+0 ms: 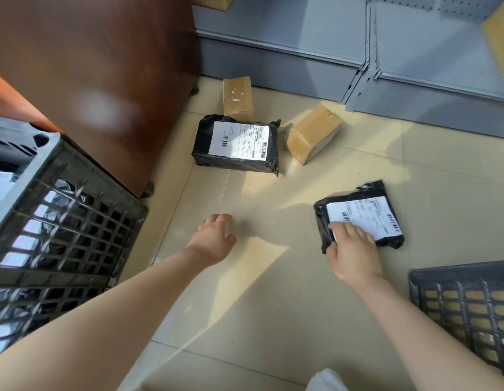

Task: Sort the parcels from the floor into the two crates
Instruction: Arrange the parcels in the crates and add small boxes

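Nearest the camera, two black lattice crates flank the person: the left crate [62,221] shows black bags with white labels through its side, and the right crate [465,303] shows tan cardboard through its grid. Of the two hands, the right hand [353,252] grasps the near edge of a small black bag parcel [360,214] lying on the tiled floor [259,306], fingers spread over its white label and thumb hooked at its left edge. The left hand [214,238] hovers released above bare tile, fingers loosely curled, grasping nothing. Farther off lies a larger black bag parcel [236,143], label up. Just right of it a tan box [313,135] sits tilted; behind it a second tan box [238,98] rests near the grey shelving [301,52]. A brown wooden desk [104,66] stands at left.
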The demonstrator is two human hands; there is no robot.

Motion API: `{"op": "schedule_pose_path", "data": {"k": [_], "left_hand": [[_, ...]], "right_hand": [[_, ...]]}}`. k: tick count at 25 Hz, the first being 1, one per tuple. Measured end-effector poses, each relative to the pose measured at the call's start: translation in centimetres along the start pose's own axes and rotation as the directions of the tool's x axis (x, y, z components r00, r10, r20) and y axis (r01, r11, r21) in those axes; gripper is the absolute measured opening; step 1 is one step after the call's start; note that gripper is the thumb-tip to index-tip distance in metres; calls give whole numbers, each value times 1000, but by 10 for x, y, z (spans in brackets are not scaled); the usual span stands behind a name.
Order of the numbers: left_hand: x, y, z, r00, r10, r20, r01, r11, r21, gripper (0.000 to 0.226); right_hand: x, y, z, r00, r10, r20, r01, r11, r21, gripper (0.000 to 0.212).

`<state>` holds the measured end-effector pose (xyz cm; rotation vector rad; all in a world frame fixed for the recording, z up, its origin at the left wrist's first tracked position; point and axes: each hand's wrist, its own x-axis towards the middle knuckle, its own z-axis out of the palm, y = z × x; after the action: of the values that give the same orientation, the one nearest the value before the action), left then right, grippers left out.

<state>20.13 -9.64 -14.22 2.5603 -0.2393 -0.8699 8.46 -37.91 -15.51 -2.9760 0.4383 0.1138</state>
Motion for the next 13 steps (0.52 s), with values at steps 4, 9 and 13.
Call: {"op": "schedule_pose_path", "data": {"k": [4,9,13], "left_hand": [[-1,-1,1,1000,0,2,0,1000,-11,52],[-1,4,1,998,-22,51,28,993,-117,54],[-11,14,11,974,7,226,75,933,-352,62]], "right_hand": [[16,-1,-2,938,256,232,-264,964,5,67],[5,-9,14,976,-13,217,-26,984,178,56],[-5,-22,19,924,-335,184,254,898,360,37]]}}
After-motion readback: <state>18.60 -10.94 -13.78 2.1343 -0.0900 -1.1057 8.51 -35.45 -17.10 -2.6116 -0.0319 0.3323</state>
